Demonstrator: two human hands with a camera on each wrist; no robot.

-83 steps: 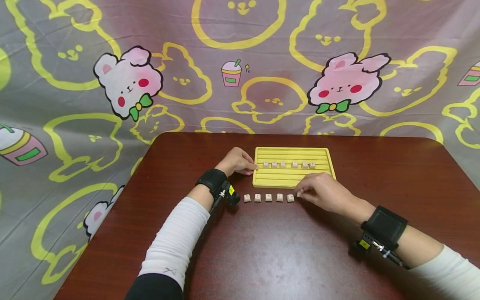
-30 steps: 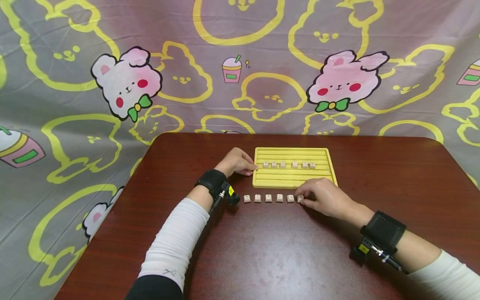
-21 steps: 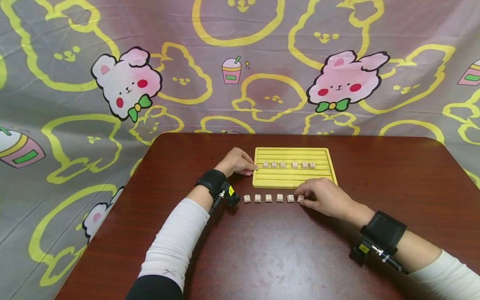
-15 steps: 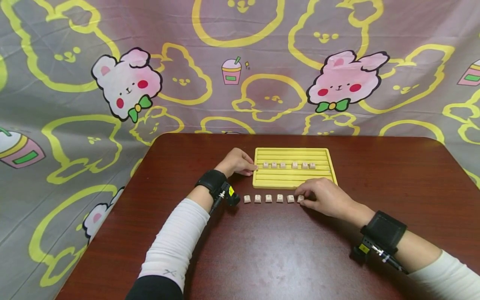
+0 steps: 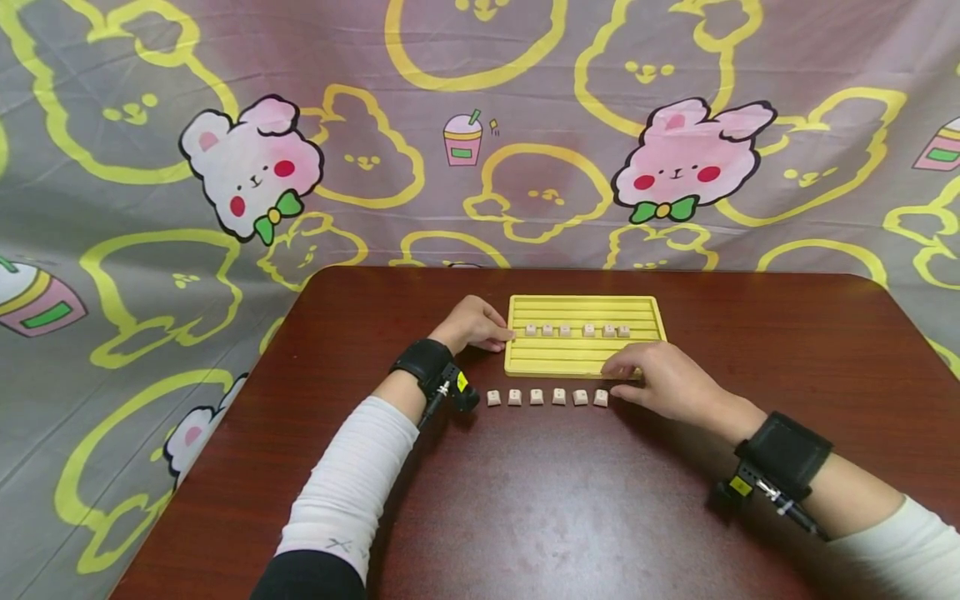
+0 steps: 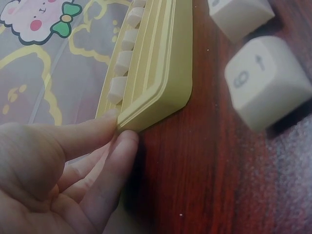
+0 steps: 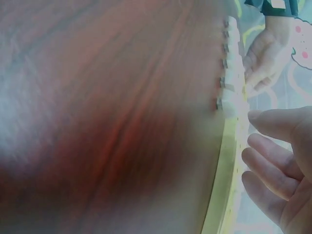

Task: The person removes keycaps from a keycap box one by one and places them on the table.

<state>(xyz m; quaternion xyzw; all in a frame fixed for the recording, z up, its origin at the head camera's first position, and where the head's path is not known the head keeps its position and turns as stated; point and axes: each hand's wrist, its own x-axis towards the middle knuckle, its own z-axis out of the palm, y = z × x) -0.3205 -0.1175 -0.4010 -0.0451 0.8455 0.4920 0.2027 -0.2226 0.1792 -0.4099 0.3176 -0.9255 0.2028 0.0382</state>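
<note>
My left hand [image 5: 474, 323] pinches the left edge of a yellow ridged tray [image 5: 555, 365] between thumb and finger; the left wrist view shows this grip at the tray's corner. Several cream keycaps [image 5: 588, 331] stand in a row on one ridge of it. A second row of keycaps [image 5: 558, 397] lies on the table in front. Just right of its last keycap [image 5: 601, 398] is my right hand [image 5: 667, 379], thumb and fingers spread apart and holding nothing. In the left wrist view, one near keycap [image 6: 265, 80] bears a 9 and an arrow.
The dark red-brown table [image 5: 525, 500] reaches back to a hanging cloth [image 5: 420, 50] printed with rabbits and yellow outlines. The right hand covers the tray's front right corner in the head view.
The right hand set a keycap down at the right end of the front row, then let go and drew back up and to the right. The left hand has stayed still.
</note>
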